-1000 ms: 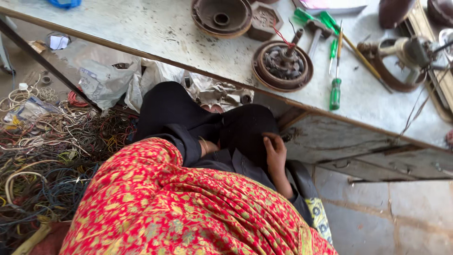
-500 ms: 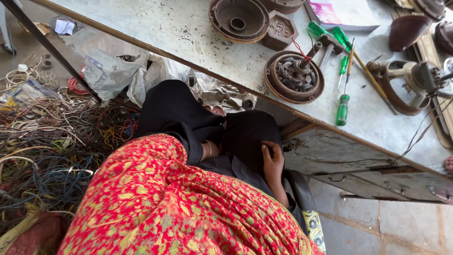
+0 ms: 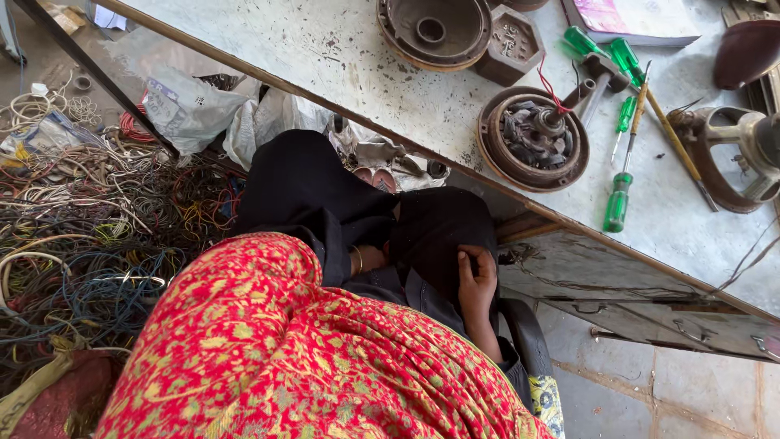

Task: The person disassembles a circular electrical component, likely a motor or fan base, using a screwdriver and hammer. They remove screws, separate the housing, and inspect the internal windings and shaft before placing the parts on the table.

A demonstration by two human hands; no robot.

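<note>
At the bottom of the frame a red floral shawl [image 3: 276,358] covers the person's shoulders and upper arms. Just above it, at center, the right hand [image 3: 475,284] lies flat on the black garment [image 3: 439,236] over the lap, fingers relaxed and touching the cloth, grasping nothing. The left hand [image 3: 367,258] is mostly hidden between the black folds; only the wrist with a thin gold bangle [image 3: 358,258] shows, so I cannot tell whether its grip is closed or loose. The black garment fills the middle of the frame, right under the desk edge.

At left, a tangle of coloured wires [image 3: 89,236] lies on the floor, with crumpled plastic bags [image 3: 211,114] beyond it in the upper left.

Farther up, the grey desk [image 3: 325,49] runs diagonally across the frame. On it, right of center, sits a round motor part [image 3: 532,138] with dark windings; beside it to the right lie green-handled screwdrivers [image 3: 617,199] and a hammer [image 3: 597,81]. A rusty round housing [image 3: 435,31] stands at top center, a book [image 3: 630,18] at upper right.
</note>
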